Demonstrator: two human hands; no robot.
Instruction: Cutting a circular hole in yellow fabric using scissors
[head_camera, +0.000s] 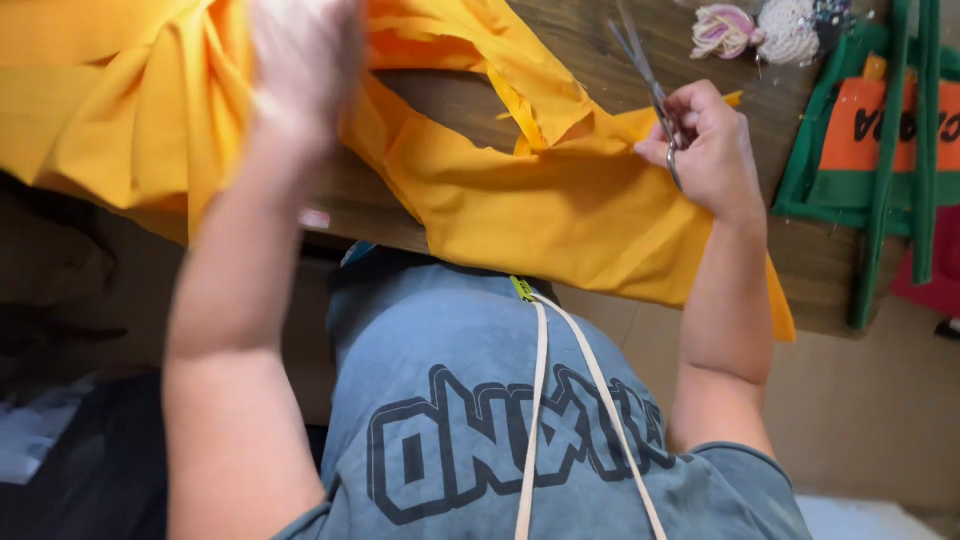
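Cloth, the soft, light yellow cotton sheet (520, 200), bunches under my blurred left hand (300, 60), grip unclear; my right hand (705, 145) grips slim steel scissors (645, 75).

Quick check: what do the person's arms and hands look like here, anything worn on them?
Both forearms are bare, with no gloves, watch or rings visible. The left hand is motion-blurred, so detail there is unclear. The right hand is sharp and also bare. Short blue-grey T-shirt sleeves end above the elbows. A cream measuring tape hangs down the chest.
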